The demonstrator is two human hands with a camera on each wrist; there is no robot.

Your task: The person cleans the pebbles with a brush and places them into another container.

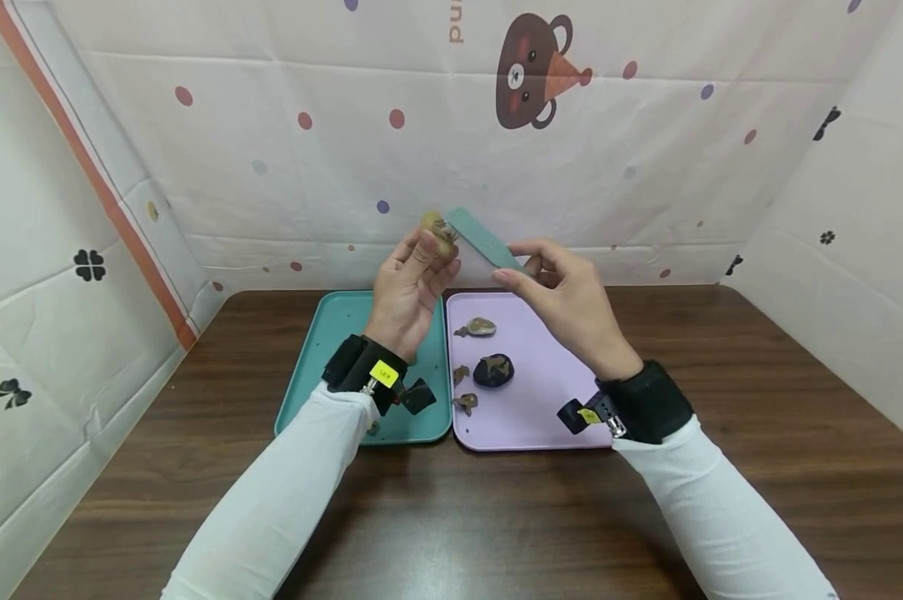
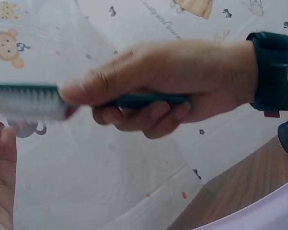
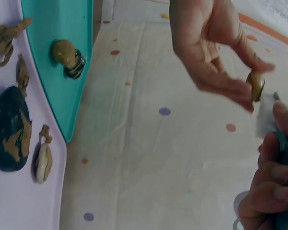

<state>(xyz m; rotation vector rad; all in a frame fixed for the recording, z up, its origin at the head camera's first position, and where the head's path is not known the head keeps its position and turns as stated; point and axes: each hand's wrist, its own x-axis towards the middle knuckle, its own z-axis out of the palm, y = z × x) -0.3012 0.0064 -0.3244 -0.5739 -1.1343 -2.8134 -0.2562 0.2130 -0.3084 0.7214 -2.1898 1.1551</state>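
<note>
Raised above the trays, my left hand [image 1: 410,296] pinches a small yellowish-brown, shellfish-like lump [image 1: 440,233] between thumb and fingers. The right hand [image 1: 571,304] grips a teal brush [image 1: 484,240] by its handle, thumb on one side and fingers curled round the other. White bristles [image 2: 31,104] show blurred along the brush head in the left wrist view. The brush head is right beside the lump, its bristle side toward it in the right wrist view. Only a few left fingers [image 2: 5,163] enter the left wrist view at its edge.
A teal tray [image 1: 309,375] and a lilac tray [image 1: 556,417] stand side by side on the brown wooden table [image 1: 197,500]. On the lilac one lie a dark oval piece [image 1: 493,371] and several small brownish bits. Another yellow-brown lump [image 3: 65,52] sits in the teal tray.
</note>
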